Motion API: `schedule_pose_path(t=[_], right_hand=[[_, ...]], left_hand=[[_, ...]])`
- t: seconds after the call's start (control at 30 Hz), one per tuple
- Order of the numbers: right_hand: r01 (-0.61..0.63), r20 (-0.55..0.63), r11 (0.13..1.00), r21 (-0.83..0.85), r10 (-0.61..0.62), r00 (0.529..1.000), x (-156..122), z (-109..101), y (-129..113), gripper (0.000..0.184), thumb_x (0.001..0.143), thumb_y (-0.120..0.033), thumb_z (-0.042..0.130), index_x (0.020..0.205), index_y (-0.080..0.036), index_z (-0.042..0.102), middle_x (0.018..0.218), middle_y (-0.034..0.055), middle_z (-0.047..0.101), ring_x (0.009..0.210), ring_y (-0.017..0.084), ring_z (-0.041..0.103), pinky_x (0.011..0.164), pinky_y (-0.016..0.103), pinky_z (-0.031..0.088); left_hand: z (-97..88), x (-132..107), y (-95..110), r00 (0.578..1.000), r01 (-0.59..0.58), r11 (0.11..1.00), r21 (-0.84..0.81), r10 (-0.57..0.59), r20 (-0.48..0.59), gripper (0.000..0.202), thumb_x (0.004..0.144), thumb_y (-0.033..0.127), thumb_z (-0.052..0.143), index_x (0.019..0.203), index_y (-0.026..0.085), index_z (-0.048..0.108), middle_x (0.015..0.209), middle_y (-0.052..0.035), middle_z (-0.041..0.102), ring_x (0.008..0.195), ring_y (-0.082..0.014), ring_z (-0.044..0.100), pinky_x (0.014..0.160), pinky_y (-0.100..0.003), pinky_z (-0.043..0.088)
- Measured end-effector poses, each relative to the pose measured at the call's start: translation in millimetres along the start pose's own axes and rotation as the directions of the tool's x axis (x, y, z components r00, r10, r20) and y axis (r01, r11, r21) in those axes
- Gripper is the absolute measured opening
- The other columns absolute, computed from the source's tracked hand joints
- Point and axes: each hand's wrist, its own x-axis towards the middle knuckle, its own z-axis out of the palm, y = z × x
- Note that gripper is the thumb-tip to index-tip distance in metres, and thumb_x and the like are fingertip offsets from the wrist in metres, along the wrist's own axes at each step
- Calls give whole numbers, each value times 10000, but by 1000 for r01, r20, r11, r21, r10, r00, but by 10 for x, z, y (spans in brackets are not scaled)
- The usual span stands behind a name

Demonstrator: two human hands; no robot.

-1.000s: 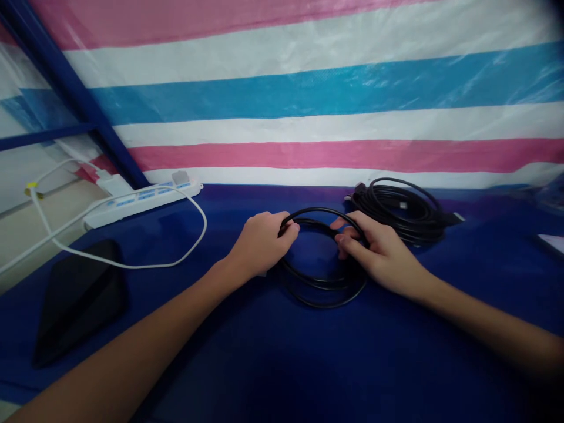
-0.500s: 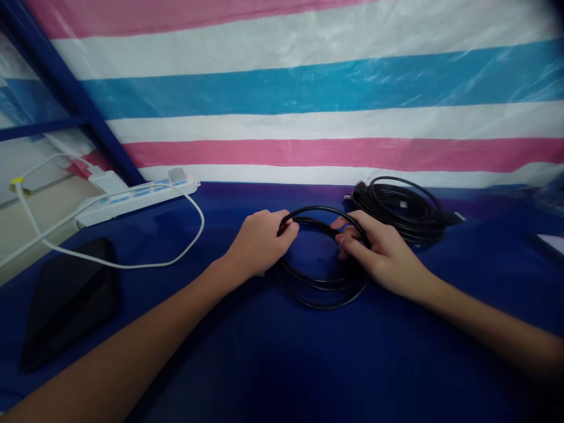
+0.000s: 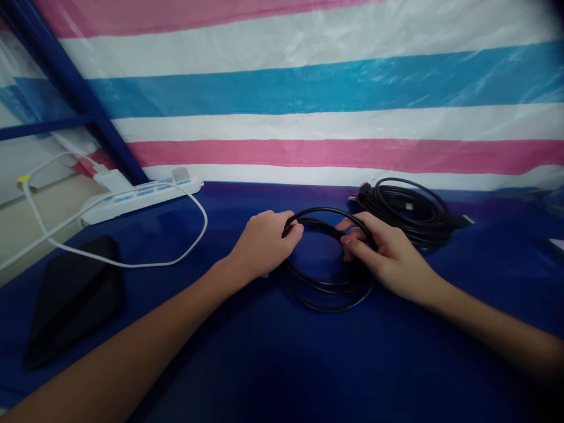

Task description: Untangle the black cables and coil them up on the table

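Note:
A black cable point(image 3: 328, 289) is looped into a loose coil above the blue tabletop, in the middle of the head view. My left hand point(image 3: 269, 241) is closed around the coil's left side, with the thumb pressed against the fingers. On the right side, my right hand point(image 3: 382, 249) grips the loops between thumb and fingers. One strand arches higher than the others between the two hands. A small pale end piece shows just under my left hand; what it is I cannot make out.
A second coil of black cable point(image 3: 408, 226) with plug ends lies behind my right hand. At the left are a white power strip point(image 3: 145, 198), a white cord point(image 3: 147, 265) and a dark flat tablet-like object point(image 3: 74, 299). A striped plastic sheet point(image 3: 308, 94) hangs behind the blue table point(image 3: 273, 358).
The whole view has shifted slightly, so everything sits a little further right. Both hands keep their hold on the coil, which looks nearly the same.

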Motion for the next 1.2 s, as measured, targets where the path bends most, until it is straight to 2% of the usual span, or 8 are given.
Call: schedule_pose_path(t=[0.43,0.77,1.2], right_hand=[[-18,-1,1000,10,18,1000,10,-2,17,378,860,-465,431,1052,-146,494,648,27,569,574,64,533,507,154,401],[11,-7,1000,-18,-11,1000,-6,0,58,398,866,-494,426,1043,-146,501,648,26,567,562,53,510,495,150,400],[23,-13,1000,-9,-23,1000,3,2,42,341,867,-443,448,1049,-161,506,656,9,574,591,49,534,565,153,445]], left_hand=[[10,15,-3,1000,7,1000,20,-6,-12,318,858,378,378,668,161,513,630,-2,554,614,-77,413,598,-241,232],[-1,4,8,1000,19,1000,20,-19,-1,318,860,379,377,717,170,570,658,-3,585,625,-80,451,594,-241,245],[15,1,3,1000,13,1000,7,-13,-25,302,849,367,394,695,163,557,640,-11,574,592,-76,424,583,-246,225]])
